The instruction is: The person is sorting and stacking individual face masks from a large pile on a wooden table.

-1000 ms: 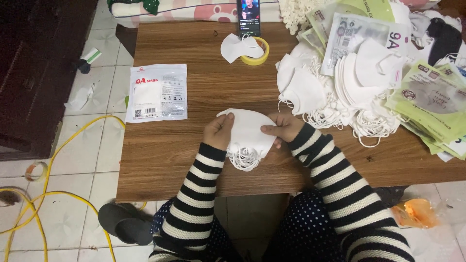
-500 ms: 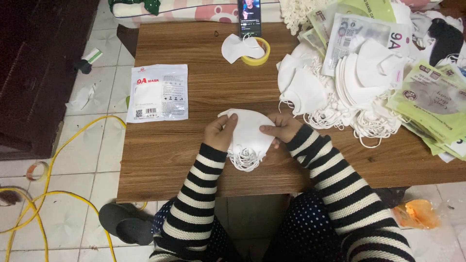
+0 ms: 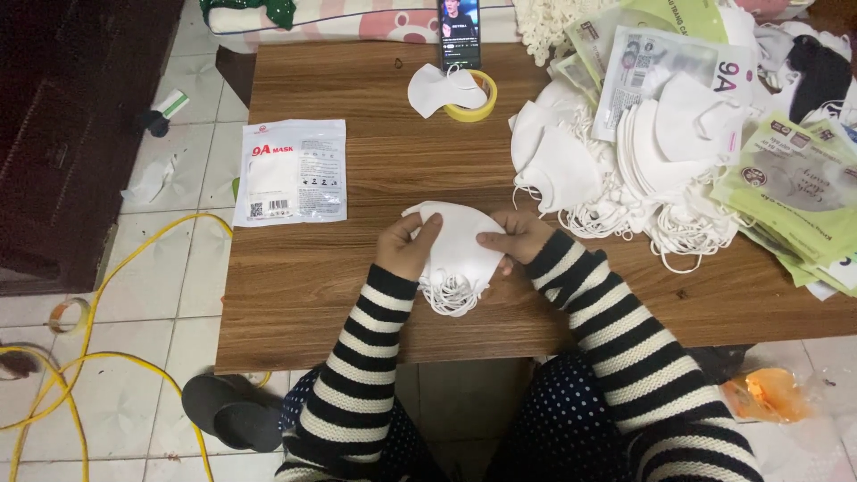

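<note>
while both the left hand (image 3: 406, 250) and right hand (image 3: 518, 236) pinch the stack of white masks (image 3: 457, 245), loose ear loops (image 3: 449, 295) could snag, so the stack may fan apart.

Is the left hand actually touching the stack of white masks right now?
Touching. The head view shows the left hand with its fingers curled over the left edge of the white masks, with no gap between them.

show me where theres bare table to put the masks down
Bare wood lies between the sealed packet and the tape roll, and along the near edge of the table left of the left hand. The right side is crowded with the mask heap and green packets.
</note>
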